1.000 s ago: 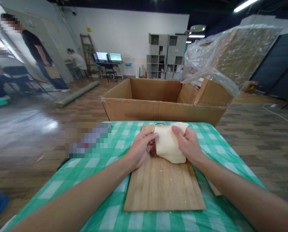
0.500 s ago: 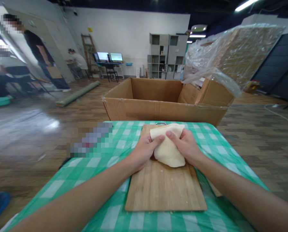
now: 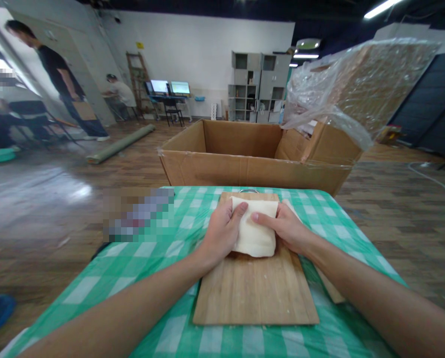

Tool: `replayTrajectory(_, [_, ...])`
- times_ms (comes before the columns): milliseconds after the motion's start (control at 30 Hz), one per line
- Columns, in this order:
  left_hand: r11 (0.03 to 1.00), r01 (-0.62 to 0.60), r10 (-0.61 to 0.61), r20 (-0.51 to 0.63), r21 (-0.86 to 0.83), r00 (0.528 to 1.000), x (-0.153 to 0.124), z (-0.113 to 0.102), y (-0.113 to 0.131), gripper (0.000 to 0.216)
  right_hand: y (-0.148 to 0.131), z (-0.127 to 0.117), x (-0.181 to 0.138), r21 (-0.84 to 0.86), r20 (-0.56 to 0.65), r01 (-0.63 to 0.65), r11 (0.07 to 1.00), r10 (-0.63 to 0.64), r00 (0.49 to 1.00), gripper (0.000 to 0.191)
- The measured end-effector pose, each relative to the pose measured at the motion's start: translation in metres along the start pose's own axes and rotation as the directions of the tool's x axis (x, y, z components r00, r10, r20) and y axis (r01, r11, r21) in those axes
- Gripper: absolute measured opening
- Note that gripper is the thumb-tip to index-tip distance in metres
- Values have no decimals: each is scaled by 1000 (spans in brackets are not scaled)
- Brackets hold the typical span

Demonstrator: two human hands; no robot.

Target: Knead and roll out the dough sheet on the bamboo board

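A pale, flattened piece of dough [image 3: 255, 236] hangs between my two hands over the far half of a wooden cutting board [image 3: 258, 293]. My left hand [image 3: 224, 226] grips its left edge, thumb lying on the near face. On the other side my right hand [image 3: 287, 226] pinches the right edge, its thumb pressed across the front. The fingers behind the dough are hidden. Small pale crumbs dot the board, which lies on a green and white checked tablecloth [image 3: 163, 293].
Beyond the table stands a large open cardboard box [image 3: 245, 169] with a plastic-wrapped bulky item [image 3: 379, 89] at its right. A wooden piece [image 3: 330, 286] lies under my right forearm. A blurred-out object [image 3: 140, 216] rests at the table's left edge. People are in the left background.
The dough has turned from a slanted shape to a more upright, squarer one. My right thumb has slid slightly left and down, and the dough's lower edge has shifted left.
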State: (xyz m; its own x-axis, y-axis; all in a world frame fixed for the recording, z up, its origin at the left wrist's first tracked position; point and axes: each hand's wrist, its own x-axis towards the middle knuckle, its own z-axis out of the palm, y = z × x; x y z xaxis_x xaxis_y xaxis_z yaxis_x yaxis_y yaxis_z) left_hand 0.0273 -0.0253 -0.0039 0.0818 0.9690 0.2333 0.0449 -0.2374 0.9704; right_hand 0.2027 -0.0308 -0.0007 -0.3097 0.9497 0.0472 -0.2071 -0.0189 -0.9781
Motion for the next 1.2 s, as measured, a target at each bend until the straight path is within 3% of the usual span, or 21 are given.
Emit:
replayTrajectory(133, [997, -56, 57, -16, 45, 998, -3, 1, 2, 27, -2, 5, -3, -13, 13, 40, 999, -39, 999, 49])
replayTrajectory(300, [999, -10, 12, -47, 36, 999, 0, -1, 0, 34, -3, 6, -3, 1, -34, 78, 997, -78, 996, 51])
replayTrajectory(500, [997, 54, -48, 105, -54, 993, -1, 3, 0, 36, -1, 7, -3, -33, -95, 48, 998, -51, 994, 45])
replayTrajectory(700, [999, -20, 22, -41, 38, 999, -3, 1, 0, 31, -2, 12, -3, -20, -82, 74, 997, -75, 994, 43])
replayTrajectory(800, [996, 41, -42, -10, -80, 999, -2, 0, 1, 36, -1, 9, 0, -68, -141, 55, 996, -64, 988, 39])
replayTrajectory(900, [927, 224, -187, 145, -301, 972, 0, 2, 3, 40, 3, 7, 2, -133, -186, 72, 989, -96, 978, 44])
replayTrajectory(967, [862, 327, -262, 213, -388, 941, 1, 3, 5, 41, 6, 7, 1, -201, -148, 90, 975, -121, 982, 46])
replayTrajectory(1100, [910, 269, -246, 112, -315, 963, -1, 5, 5, 46, 8, 5, -1, -356, -72, 96, 929, -130, 989, 49])
replayTrajectory(1200, [962, 164, -163, 24, -218, 986, -1, 4, 2, 40, 7, 0, 1, -448, -166, 98, 889, -191, 967, 57])
